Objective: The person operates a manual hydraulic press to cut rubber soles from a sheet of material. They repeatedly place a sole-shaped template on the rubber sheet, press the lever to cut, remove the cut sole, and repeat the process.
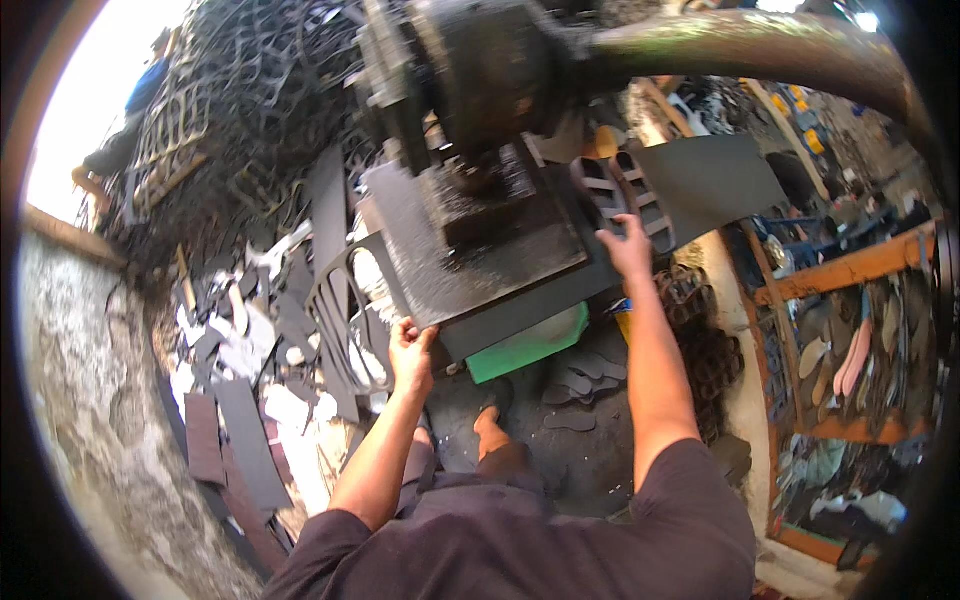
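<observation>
My left hand (411, 355) pinches the near edge of the dark sheet (530, 308) under the press (470, 95), my right (628, 248) reaches the sole-shaped frames (600, 184), grip unclear, and uncut sheet seemingly remains rightward.

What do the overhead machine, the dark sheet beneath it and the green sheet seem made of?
Overhead machine: likely metal, from its heavy blocks and the worn gloss on its curved arm. Dark sheet: perhaps rubber or foam; matte, evenly coloured. Green sheet: possibly plastic or rubber; smooth-looking, exact material unclear.
</observation>
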`<action>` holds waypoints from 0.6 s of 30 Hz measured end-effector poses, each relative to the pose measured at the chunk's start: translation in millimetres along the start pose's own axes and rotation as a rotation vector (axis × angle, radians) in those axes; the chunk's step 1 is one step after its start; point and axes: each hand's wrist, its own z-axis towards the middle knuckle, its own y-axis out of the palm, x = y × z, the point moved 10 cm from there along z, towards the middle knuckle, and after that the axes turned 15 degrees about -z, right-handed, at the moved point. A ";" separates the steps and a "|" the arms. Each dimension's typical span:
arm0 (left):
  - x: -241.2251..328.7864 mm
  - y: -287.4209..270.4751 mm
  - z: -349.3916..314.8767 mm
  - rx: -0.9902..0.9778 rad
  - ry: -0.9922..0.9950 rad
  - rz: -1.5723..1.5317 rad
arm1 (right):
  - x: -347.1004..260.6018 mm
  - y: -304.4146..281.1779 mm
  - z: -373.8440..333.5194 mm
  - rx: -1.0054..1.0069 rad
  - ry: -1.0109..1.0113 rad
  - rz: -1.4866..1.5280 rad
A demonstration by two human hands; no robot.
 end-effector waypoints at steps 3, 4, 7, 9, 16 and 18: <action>22.8 -35.9 -43.3 0.181 -0.081 0.099 | -49.9 -45.7 -72.1 0.008 -0.060 0.316; 22.6 -58.7 -47.1 0.152 -0.184 0.097 | -102.9 -64.9 -118.4 -0.108 -0.024 0.353; 40.2 -67.4 -20.7 0.109 -0.235 -0.042 | -168.9 -72.9 -235.2 -0.063 -0.201 0.363; 44.5 -71.7 18.5 -0.019 -0.145 -0.122 | -221.7 -51.2 -289.5 -0.149 -0.215 0.501; 38.6 -62.6 31.5 -0.210 -0.294 -0.308 | -303.7 81.3 -329.4 0.015 -0.407 0.067; 46.8 -59.0 24.4 -0.170 -0.285 -0.281 | -305.2 91.1 -333.5 0.136 -0.455 -0.069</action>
